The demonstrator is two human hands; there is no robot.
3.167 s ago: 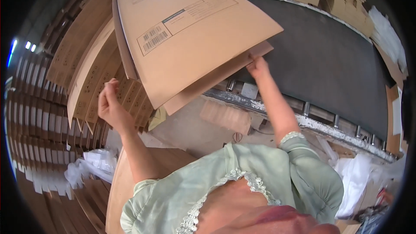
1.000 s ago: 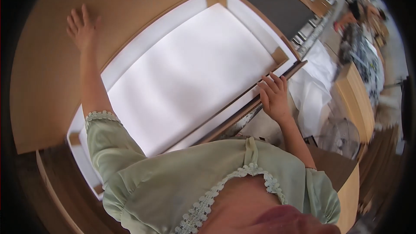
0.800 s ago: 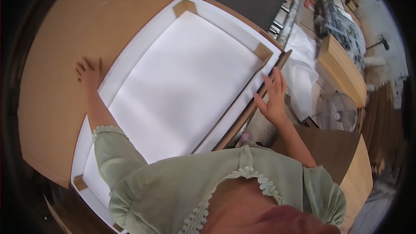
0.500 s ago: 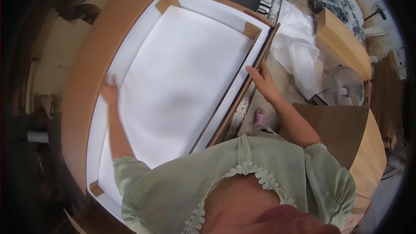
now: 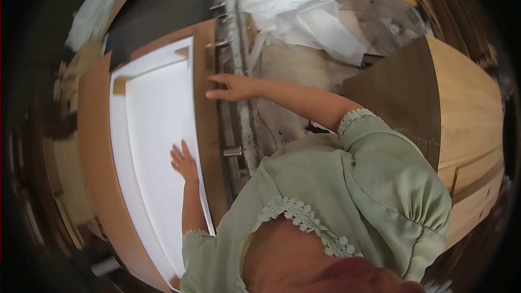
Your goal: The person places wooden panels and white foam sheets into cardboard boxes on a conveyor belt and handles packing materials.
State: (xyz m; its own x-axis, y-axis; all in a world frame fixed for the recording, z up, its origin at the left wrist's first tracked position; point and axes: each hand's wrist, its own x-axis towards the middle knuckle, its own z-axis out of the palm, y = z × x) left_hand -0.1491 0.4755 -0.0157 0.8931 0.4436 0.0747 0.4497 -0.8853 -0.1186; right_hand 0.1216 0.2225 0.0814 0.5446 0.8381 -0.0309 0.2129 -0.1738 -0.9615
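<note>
- Cardboard box [image 5: 210, 152], open, on conveyor [image 5: 160, 24], along its roller edge; inside, white lining [image 5: 160, 108] and brown corner piece [image 5: 120, 86].
- Left hand [image 5: 184, 164]: empty, spread over lining.
- Right hand [image 5: 233, 87]: unclenched, at box's right side; contact unclear.
- Beyond roller edge: white sheeting [image 5: 293, 5], fan [image 5: 395, 24].

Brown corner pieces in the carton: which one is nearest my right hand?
The far right corner piece is nearest your right hand; the far left corner piece sits farther left, the bottom corner piece near the picture's lower edge.
</note>
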